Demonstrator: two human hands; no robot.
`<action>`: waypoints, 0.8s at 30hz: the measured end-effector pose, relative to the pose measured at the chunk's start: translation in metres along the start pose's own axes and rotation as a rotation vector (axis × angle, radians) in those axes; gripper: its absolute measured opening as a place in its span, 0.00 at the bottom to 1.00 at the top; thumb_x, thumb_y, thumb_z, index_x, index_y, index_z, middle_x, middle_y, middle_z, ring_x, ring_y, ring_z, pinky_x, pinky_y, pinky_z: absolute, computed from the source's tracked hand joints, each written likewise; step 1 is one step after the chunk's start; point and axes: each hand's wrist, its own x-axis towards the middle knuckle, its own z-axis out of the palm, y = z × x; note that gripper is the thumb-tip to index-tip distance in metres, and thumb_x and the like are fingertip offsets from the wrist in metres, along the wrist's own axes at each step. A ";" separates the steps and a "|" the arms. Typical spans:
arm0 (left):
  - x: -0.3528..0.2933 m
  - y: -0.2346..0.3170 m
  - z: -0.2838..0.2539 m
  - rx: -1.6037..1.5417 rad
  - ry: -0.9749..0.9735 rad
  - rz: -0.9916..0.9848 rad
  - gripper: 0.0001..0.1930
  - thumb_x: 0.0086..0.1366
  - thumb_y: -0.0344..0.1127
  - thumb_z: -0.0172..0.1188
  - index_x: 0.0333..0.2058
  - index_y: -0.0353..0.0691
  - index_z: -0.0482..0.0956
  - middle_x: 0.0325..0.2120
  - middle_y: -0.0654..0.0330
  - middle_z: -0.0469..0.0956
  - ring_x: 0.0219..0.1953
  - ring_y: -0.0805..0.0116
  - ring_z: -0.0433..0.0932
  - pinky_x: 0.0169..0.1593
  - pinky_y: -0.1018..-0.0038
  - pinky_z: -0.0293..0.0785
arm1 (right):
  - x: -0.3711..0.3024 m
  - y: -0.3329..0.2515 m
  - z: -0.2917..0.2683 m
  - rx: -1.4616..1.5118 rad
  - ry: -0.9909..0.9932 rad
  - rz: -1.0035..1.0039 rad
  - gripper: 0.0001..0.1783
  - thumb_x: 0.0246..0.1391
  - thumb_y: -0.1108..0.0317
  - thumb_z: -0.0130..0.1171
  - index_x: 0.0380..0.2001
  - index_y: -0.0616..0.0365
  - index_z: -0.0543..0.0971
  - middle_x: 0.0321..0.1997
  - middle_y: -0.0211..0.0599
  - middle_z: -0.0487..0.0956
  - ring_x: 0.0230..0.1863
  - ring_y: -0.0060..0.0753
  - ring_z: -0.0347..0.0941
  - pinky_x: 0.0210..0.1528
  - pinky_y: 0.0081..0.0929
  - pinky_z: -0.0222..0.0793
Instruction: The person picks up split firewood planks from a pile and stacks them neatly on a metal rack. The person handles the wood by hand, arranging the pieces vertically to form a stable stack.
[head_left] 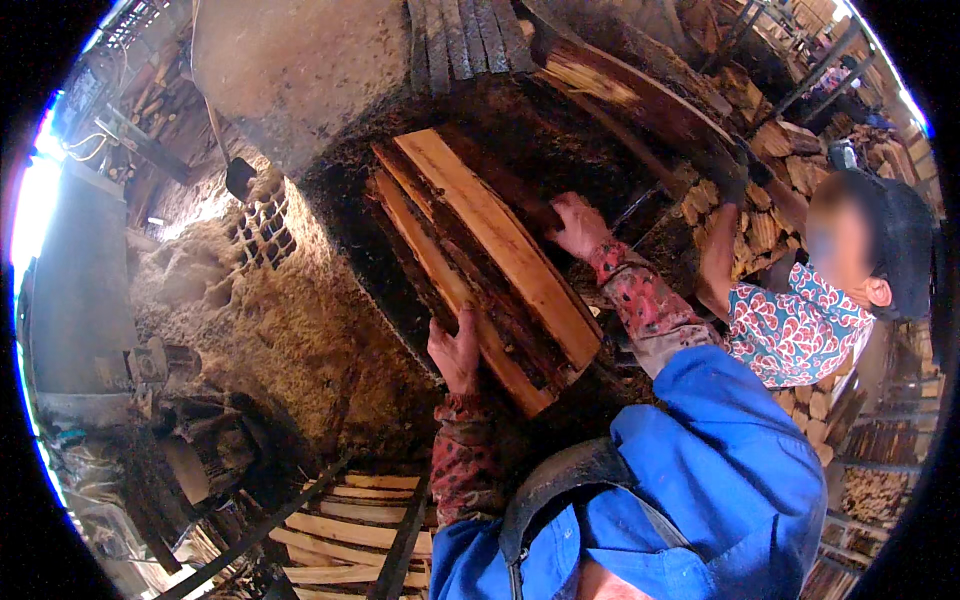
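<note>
Several long split wooden slabs point(500, 240) with dark bark edges lie side by side, slanting across the dark surface in front of me. My left hand point(456, 352) grips the left edge of the nearest slab point(430, 262), its thumb lying along the wood. My right hand point(580, 226) is beyond the right side of the slabs, with its fingers curled over a dark, blurred spot. What those fingers hold, if anything, is hidden. Both forearms wear red, dark-spotted sleeve covers.
At right a person in a patterned shirt point(800, 320) reaches toward a large bark-covered slab point(650, 90). Stacked split wood point(760, 225) stands behind. Sawdust point(300, 340) is heaped at left, near a dirty motor point(205, 445). Pale wood strips point(345, 530) lie in a rack at lower left.
</note>
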 end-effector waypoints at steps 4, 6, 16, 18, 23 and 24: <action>-0.008 0.022 0.008 -0.042 -0.005 0.044 0.20 0.63 0.40 0.64 0.41 0.24 0.76 0.35 0.53 0.82 0.36 0.69 0.78 0.41 0.71 0.75 | -0.005 0.032 -0.001 -0.074 0.149 -0.080 0.24 0.47 0.63 0.64 0.48 0.60 0.76 0.51 0.46 0.71 0.53 0.51 0.69 0.52 0.42 0.71; -0.017 0.046 0.011 0.095 0.005 0.013 0.20 0.63 0.40 0.64 0.41 0.24 0.76 0.35 0.54 0.81 0.37 0.70 0.78 0.41 0.72 0.75 | -0.015 0.046 0.002 -0.163 0.127 -0.100 0.27 0.48 0.63 0.64 0.52 0.59 0.73 0.52 0.50 0.70 0.55 0.55 0.68 0.55 0.44 0.70; -0.039 0.045 -0.001 -0.161 -0.003 -0.026 0.17 0.64 0.34 0.63 0.44 0.24 0.76 0.39 0.56 0.81 0.39 0.69 0.78 0.44 0.73 0.74 | -0.092 0.015 -0.031 -0.128 0.029 -0.063 0.32 0.46 0.67 0.65 0.56 0.60 0.69 0.52 0.48 0.66 0.52 0.55 0.68 0.50 0.43 0.72; -0.041 0.052 0.000 -0.029 -0.040 -0.029 0.22 0.66 0.34 0.62 0.49 0.19 0.70 0.41 0.52 0.79 0.41 0.69 0.77 0.47 0.73 0.74 | -0.092 0.019 -0.033 -0.122 0.079 -0.048 0.30 0.47 0.68 0.63 0.55 0.59 0.70 0.51 0.49 0.68 0.49 0.56 0.70 0.49 0.43 0.72; -0.020 0.027 0.005 0.003 -0.087 0.002 0.22 0.67 0.33 0.59 0.52 0.18 0.69 0.43 0.52 0.79 0.41 0.69 0.77 0.48 0.73 0.74 | -0.065 0.043 -0.031 -0.063 0.161 -0.048 0.25 0.49 0.67 0.59 0.53 0.60 0.74 0.42 0.49 0.73 0.45 0.55 0.73 0.43 0.46 0.74; -0.017 0.025 0.007 0.044 -0.084 0.002 0.22 0.67 0.33 0.59 0.51 0.18 0.70 0.44 0.53 0.79 0.41 0.69 0.77 0.48 0.73 0.74 | -0.063 0.053 -0.031 -0.064 0.213 -0.083 0.19 0.51 0.67 0.57 0.48 0.61 0.76 0.37 0.49 0.74 0.42 0.55 0.74 0.41 0.45 0.73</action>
